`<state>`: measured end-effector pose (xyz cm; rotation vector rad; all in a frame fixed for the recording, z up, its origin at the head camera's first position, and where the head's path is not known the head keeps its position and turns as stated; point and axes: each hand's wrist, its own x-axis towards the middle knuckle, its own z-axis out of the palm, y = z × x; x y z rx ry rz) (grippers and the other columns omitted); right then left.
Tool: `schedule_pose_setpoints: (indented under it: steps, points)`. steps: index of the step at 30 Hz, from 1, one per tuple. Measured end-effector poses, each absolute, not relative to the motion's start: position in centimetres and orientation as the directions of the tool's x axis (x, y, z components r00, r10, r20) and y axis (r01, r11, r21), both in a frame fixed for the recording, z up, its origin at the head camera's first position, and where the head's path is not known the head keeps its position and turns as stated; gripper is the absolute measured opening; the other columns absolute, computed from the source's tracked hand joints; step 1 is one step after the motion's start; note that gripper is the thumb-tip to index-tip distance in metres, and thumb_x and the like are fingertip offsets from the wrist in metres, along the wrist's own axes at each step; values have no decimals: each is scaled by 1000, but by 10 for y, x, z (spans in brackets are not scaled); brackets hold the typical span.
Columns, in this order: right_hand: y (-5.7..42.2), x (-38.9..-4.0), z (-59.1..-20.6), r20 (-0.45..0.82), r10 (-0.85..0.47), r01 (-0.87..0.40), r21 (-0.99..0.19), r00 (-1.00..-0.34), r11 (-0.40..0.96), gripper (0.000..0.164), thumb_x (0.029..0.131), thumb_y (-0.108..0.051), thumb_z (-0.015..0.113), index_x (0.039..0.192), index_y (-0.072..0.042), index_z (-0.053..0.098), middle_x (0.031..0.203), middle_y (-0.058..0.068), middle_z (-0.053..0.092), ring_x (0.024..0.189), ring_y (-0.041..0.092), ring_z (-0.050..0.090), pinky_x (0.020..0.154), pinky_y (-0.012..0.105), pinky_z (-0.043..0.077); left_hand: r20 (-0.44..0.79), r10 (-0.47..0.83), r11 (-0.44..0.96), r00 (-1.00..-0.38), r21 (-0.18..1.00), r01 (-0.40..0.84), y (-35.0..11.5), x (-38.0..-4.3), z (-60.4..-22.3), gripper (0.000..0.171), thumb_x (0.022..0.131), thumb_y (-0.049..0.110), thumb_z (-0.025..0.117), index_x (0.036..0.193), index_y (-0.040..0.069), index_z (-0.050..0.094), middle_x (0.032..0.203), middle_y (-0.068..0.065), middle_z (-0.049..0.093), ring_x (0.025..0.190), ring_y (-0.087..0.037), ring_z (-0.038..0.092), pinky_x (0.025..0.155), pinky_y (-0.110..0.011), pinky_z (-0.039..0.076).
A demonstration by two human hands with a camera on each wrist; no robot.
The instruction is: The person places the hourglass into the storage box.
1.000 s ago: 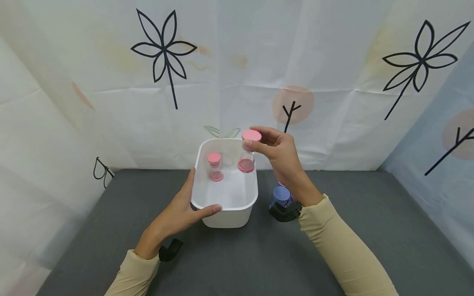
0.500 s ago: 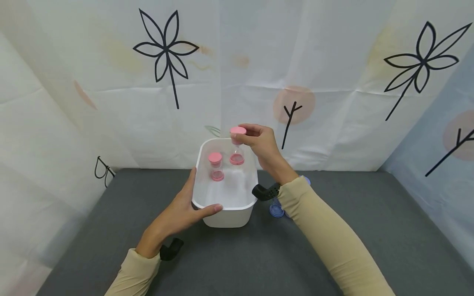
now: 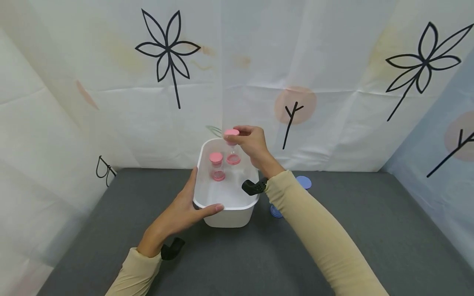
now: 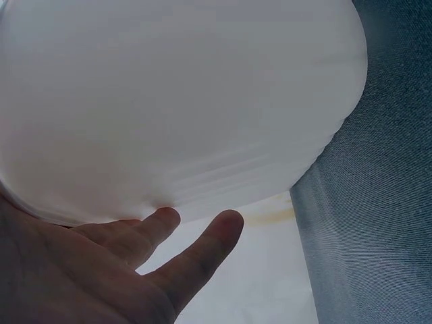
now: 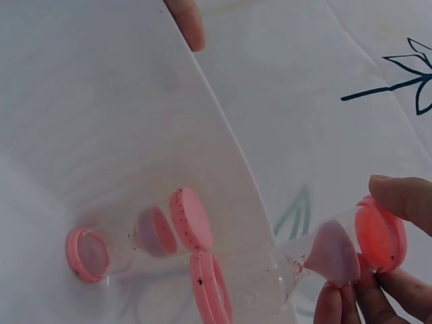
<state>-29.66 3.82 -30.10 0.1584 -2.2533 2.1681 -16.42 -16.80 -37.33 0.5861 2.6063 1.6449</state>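
Observation:
A white plastic bin [image 3: 226, 218] stands on the dark table. Inside it, toward the left wall, one pink-capped sand timer [image 3: 217, 166] stands upright. My right hand [image 3: 253, 146] pinches a second pink sand timer [image 5: 334, 253] by its top cap between thumb and fingers, over the far part of the bin. In the right wrist view its clear waist and pale sand show, and its lower pink end lies inside the rim. My left hand [image 3: 180, 210] rests against the bin, fingers fairly straight along the outer left wall, thumb at the near rim.
Right of the bin, partly hidden behind my right forearm, are blue-capped things [image 3: 303, 182], with a blue base [image 3: 275, 211] showing nearer. A white patterned curtain [image 3: 237, 82] hangs right behind the table [image 3: 207, 263].
My right hand has moved left with the pink sand timer, from the bin's right rim to a place beside the standing one. The left hand stays at the bin.

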Motion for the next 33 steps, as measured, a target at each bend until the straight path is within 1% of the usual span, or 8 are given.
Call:
schedule_pose_setpoints:
  steps: [3, 7, 12, 18, 22, 26, 30, 33]
  points:
    - [35, -301, -305, 63, -49, -67, -995, -997, 71, 43, 82, -7, 83, 122, 4, 68, 104, 14, 70, 91, 21, 69, 94, 34, 50, 188, 311, 386, -931, 870, 305, -168, -164, -373, 118, 81, 44, 86, 158, 49, -2, 152, 8, 37, 114, -24, 57, 87, -48, 52]
    - [34, -305, -311, 52, -26, -54, -992, -998, 113, 41, 82, -6, 84, 119, 4, 69, 100, 12, 70, 88, 16, 66, 86, 30, 50, 193, 312, 386, -930, 869, 309, -167, -164, -373, 118, 81, 44, 86, 158, 49, -2, 152, 9, 37, 115, -21, 57, 89, -49, 52]
    - [31, -308, -317, 91, -35, -96, -981, -995, 169, 40, 80, -5, 85, 117, 4, 70, 100, 12, 70, 89, 17, 64, 77, 26, 50, 197, 316, 379, -928, 871, 314, -167, -165, -373, 119, 80, 43, 87, 159, 48, -2, 152, 9, 37, 115, -20, 57, 89, -49, 52]
    - [28, -307, -323, 137, -59, -148, -934, -989, 326, 44, 79, -11, 87, 119, 0, 71, 106, 12, 71, 96, 21, 65, 83, 30, 51, 188, 306, 396, -933, 866, 305, -168, -164, -374, 118, 80, 44, 87, 159, 48, -1, 152, 8, 37, 117, -24, 57, 88, -48, 52]
    - [27, -306, -325, 169, -85, -189, -888, -982, 419, 45, 80, -14, 86, 120, 0, 70, 107, 12, 72, 100, 23, 66, 87, 35, 52, 192, 310, 411, -931, 856, 313, -169, -164, -374, 118, 81, 45, 86, 161, 41, 0, 152, 5, 38, 115, -26, 58, 87, -45, 52]
    - [26, -305, -327, 189, -109, -218, -833, -976, 509, 43, 81, -16, 84, 119, 0, 71, 105, 12, 72, 98, 23, 66, 86, 35, 52, 190, 319, 413, -929, 854, 316, -169, -164, -374, 117, 82, 45, 85, 161, 39, -1, 152, 4, 38, 116, -29, 58, 88, -46, 52]
    - [26, -304, -329, 177, -123, -216, -807, -976, 550, 44, 81, -17, 83, 119, 1, 71, 105, 12, 72, 97, 24, 65, 84, 36, 53, 182, 317, 414, -931, 856, 308, -169, -164, -374, 116, 83, 45, 84, 162, 38, -1, 153, 4, 37, 116, -31, 57, 88, -47, 52]
    - [26, -305, -330, 160, -133, -208, -799, -978, 564, 45, 80, -15, 82, 120, 3, 71, 107, 14, 72, 99, 25, 65, 84, 37, 53, 182, 316, 418, -931, 854, 309, -169, -164, -374, 116, 83, 44, 84, 161, 39, -2, 153, 4, 36, 116, -28, 57, 89, -48, 52]
